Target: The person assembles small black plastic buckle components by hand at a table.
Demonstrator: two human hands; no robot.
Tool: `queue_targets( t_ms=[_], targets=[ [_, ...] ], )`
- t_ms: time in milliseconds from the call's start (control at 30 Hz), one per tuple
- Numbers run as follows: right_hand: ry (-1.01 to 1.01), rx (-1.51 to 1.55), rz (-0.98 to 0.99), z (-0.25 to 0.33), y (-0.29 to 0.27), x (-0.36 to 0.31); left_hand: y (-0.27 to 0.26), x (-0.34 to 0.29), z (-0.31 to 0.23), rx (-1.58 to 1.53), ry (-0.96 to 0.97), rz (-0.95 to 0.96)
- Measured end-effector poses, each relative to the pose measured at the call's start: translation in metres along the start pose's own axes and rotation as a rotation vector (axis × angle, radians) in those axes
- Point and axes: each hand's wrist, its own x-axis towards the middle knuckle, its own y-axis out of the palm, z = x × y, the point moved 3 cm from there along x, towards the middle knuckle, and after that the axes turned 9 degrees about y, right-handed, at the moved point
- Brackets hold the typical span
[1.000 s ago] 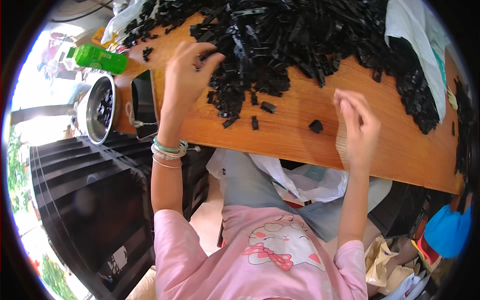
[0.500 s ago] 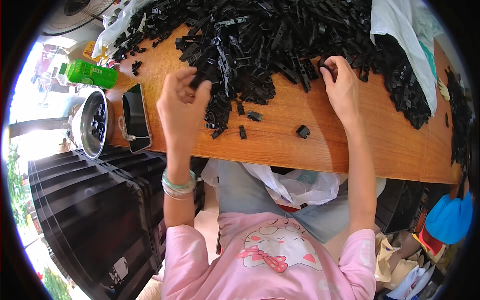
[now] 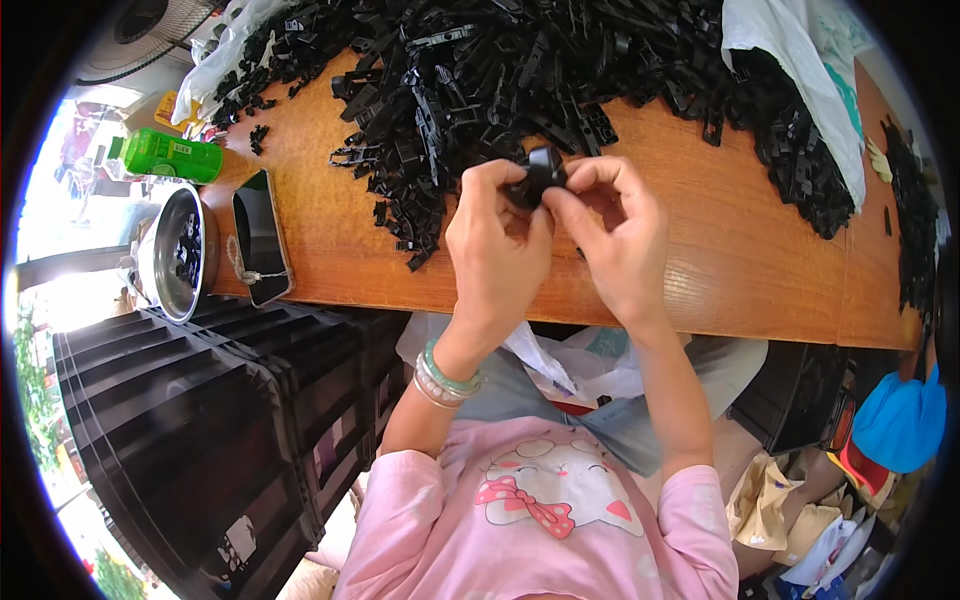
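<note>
My left hand (image 3: 497, 250) and right hand (image 3: 612, 235) pinch one small black plastic clip (image 3: 541, 176) between fingertips, above the wooden surface (image 3: 720, 260) near the pile. It seems light, stiff, best held by its edges.

Wooden table (image 3: 720, 260), heap of black plastic parts (image 3: 560, 70), phone (image 3: 262, 235), green bottle (image 3: 172, 156)

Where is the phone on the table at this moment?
In the head view, the phone lies at the left end of the wooden table, between the metal bowl and the pile of black plastic parts.
</note>
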Motion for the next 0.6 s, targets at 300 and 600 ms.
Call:
queue_targets(
  t_ms=[300,600],
  targets=[
    [0.152,0.078,-0.257,-0.021,-0.052,0.015,0.019,0.005,0.015,0.237,0.346,0.279],
    [0.220,0.019,-0.232,-0.031,-0.057,0.000,0.019,0.002,0.004,0.571,0.640,0.353]
  ],
)
